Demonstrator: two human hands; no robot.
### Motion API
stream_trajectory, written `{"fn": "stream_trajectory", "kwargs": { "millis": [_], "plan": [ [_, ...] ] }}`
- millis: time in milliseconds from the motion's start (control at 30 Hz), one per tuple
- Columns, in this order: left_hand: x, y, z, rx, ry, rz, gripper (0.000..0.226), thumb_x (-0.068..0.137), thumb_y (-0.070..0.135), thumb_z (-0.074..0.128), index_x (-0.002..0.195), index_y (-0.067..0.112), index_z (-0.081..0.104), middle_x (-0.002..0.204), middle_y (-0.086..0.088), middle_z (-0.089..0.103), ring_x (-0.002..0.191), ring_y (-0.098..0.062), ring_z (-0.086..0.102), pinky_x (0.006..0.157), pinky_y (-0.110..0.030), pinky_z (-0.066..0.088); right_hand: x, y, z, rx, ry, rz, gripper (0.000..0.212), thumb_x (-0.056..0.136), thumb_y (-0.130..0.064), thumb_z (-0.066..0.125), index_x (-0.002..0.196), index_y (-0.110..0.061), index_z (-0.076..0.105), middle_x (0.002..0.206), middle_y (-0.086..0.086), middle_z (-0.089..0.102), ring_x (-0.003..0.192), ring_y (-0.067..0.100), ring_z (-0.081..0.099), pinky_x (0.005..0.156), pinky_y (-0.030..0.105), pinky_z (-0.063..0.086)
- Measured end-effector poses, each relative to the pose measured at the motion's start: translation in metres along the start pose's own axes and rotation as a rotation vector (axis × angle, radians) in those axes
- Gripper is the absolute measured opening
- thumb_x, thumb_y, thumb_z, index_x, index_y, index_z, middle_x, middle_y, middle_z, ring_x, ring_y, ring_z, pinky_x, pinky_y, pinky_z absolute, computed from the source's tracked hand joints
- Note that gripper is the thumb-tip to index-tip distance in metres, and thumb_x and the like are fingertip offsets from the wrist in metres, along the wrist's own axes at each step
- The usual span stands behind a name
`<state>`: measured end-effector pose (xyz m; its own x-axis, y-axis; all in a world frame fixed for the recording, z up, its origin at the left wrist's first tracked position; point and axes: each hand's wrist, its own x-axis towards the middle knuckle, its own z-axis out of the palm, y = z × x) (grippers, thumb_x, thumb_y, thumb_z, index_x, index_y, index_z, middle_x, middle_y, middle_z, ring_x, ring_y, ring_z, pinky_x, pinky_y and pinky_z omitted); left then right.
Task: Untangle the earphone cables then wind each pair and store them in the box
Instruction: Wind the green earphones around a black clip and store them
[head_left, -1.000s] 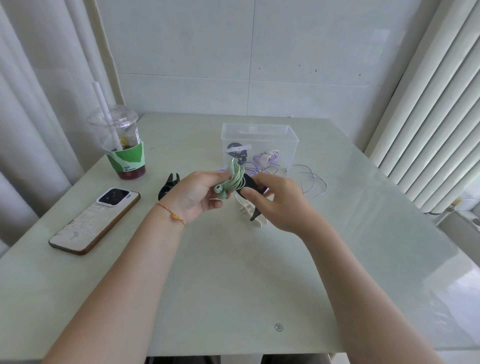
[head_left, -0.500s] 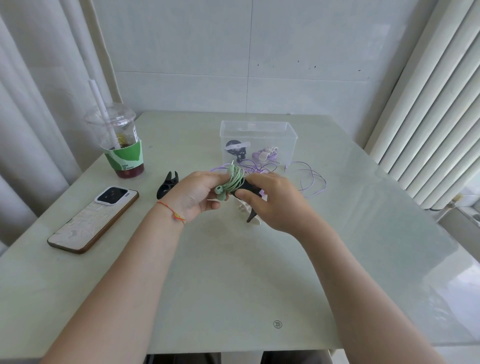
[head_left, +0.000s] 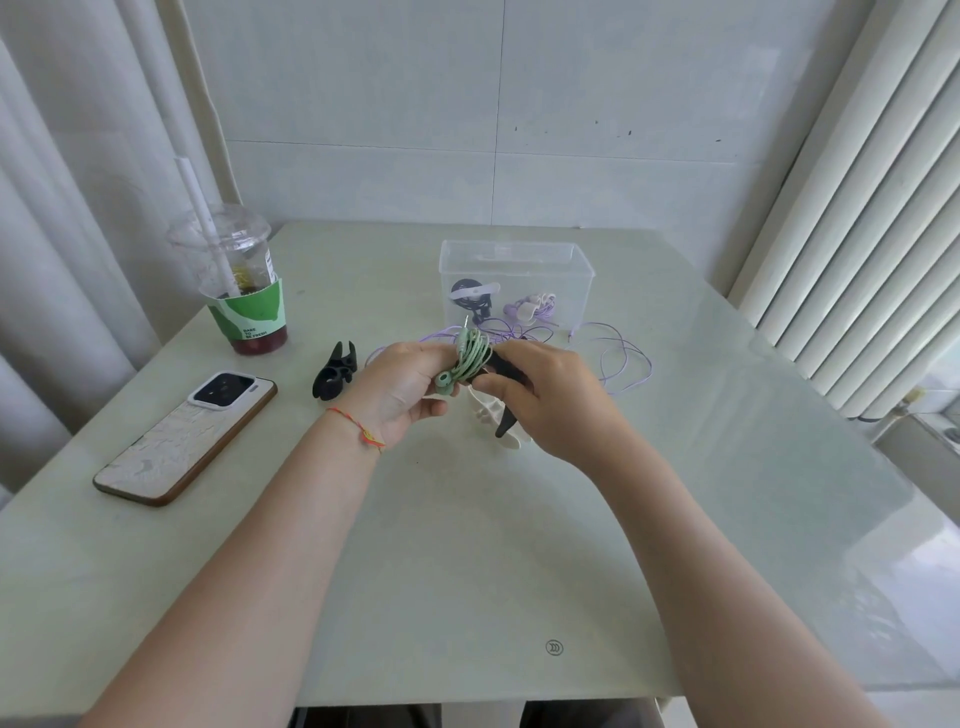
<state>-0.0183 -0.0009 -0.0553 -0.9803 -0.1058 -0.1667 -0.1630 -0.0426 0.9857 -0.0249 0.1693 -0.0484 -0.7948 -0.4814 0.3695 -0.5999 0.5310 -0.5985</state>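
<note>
A coil of green earphone cable (head_left: 470, 357) is held above the table's middle. My left hand (head_left: 405, 387) grips the coil from the left. My right hand (head_left: 545, 397) pinches a black cable clip (head_left: 506, 395) whose upper end lies against the coil. A white clip (head_left: 485, 410) lies on the table under my hands. Behind them a clear plastic box (head_left: 582, 275) holds a wound black pair (head_left: 471, 296) and a wound purple pair (head_left: 530, 306). A loose purple earphone cable (head_left: 621, 358) sprawls on the table in front of the box.
Another black clip (head_left: 335, 371) lies left of my hands. A phone (head_left: 187, 436) lies face down at the left. A plastic drink cup with a straw (head_left: 241, 288) stands at the back left. Curtains hang at the left, vertical blinds at the right.
Both hands kept the green coil and black clip together and shifted only slightly. The view tilted a little.
</note>
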Motion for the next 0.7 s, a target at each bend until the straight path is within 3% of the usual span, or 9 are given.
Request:
{"fn": "stream_trajectory", "kwargs": {
  "millis": [200, 267, 367, 467, 533, 600, 700],
  "plan": [
    [-0.003, 0.0, 0.01, 0.056, -0.035, 0.101, 0.024, 0.094, 0.01, 0.049, 0.082, 0.013, 0.069, 0.062, 0.003, 0.053, 0.055, -0.009, 0.044, 0.049, -0.021, 0.038, 0.001, 0.002, 0.002, -0.019, 0.065, -0.019, 0.038, 0.092, -0.028, 0.062, 0.064, -0.039, 0.04, 0.062, -0.012, 0.046, 0.064, 0.004, 0.046, 0.057, 0.018, 0.034],
    [-0.004, 0.0, 0.011, 0.056, -0.037, 0.137, 0.024, 0.095, 0.012, 0.048, 0.082, 0.012, 0.069, 0.06, 0.004, 0.051, 0.054, -0.009, 0.043, 0.05, -0.023, 0.037, 0.001, 0.005, 0.004, 0.002, 0.071, -0.014, 0.021, 0.093, -0.028, 0.062, 0.073, -0.023, 0.058, 0.068, -0.004, 0.055, 0.067, 0.013, 0.047, 0.063, 0.026, 0.041],
    [-0.005, 0.001, 0.013, 0.031, -0.036, 0.164, 0.024, 0.095, 0.011, 0.046, 0.082, 0.008, 0.066, 0.062, -0.001, 0.049, 0.056, -0.013, 0.041, 0.05, -0.025, 0.037, 0.003, 0.008, 0.007, 0.012, 0.09, -0.02, 0.026, 0.093, -0.028, 0.062, 0.086, -0.004, 0.062, 0.074, 0.007, 0.06, 0.073, 0.025, 0.05, 0.069, 0.039, 0.045],
    [-0.007, 0.003, 0.014, -0.055, -0.055, 0.142, 0.026, 0.096, 0.007, 0.044, 0.078, 0.006, 0.063, 0.065, -0.005, 0.048, 0.056, -0.014, 0.041, 0.05, -0.025, 0.037, 0.002, 0.007, 0.007, 0.056, 0.117, -0.032, 0.022, 0.092, -0.026, 0.063, 0.078, -0.01, 0.058, 0.066, -0.003, 0.056, 0.066, 0.015, 0.048, 0.064, 0.031, 0.042],
    [-0.008, 0.003, 0.013, -0.101, -0.067, 0.139, 0.023, 0.097, 0.005, 0.043, 0.086, 0.006, 0.064, 0.065, -0.004, 0.049, 0.055, -0.013, 0.042, 0.05, -0.023, 0.037, 0.002, 0.006, 0.007, 0.068, 0.114, -0.014, 0.019, 0.092, -0.026, 0.064, 0.077, -0.017, 0.057, 0.064, -0.009, 0.053, 0.064, 0.011, 0.047, 0.062, 0.028, 0.039],
    [-0.007, 0.002, 0.013, -0.145, -0.051, 0.148, 0.018, 0.098, 0.004, 0.044, 0.103, 0.01, 0.061, 0.066, -0.002, 0.054, 0.052, -0.012, 0.045, 0.048, -0.023, 0.037, 0.002, 0.006, 0.008, 0.084, 0.111, -0.002, 0.022, 0.092, -0.026, 0.063, 0.074, -0.018, 0.054, 0.064, -0.003, 0.057, 0.064, 0.017, 0.049, 0.062, 0.032, 0.04],
    [-0.007, 0.002, 0.014, -0.168, 0.002, 0.162, 0.024, 0.095, -0.002, 0.045, 0.102, 0.021, 0.049, 0.069, -0.003, 0.057, 0.05, -0.013, 0.047, 0.048, -0.024, 0.036, 0.003, 0.007, 0.009, 0.112, 0.123, 0.012, 0.026, 0.092, -0.024, 0.063, 0.071, -0.014, 0.051, 0.059, -0.003, 0.052, 0.059, 0.013, 0.045, 0.059, 0.032, 0.037]
  ]
}}
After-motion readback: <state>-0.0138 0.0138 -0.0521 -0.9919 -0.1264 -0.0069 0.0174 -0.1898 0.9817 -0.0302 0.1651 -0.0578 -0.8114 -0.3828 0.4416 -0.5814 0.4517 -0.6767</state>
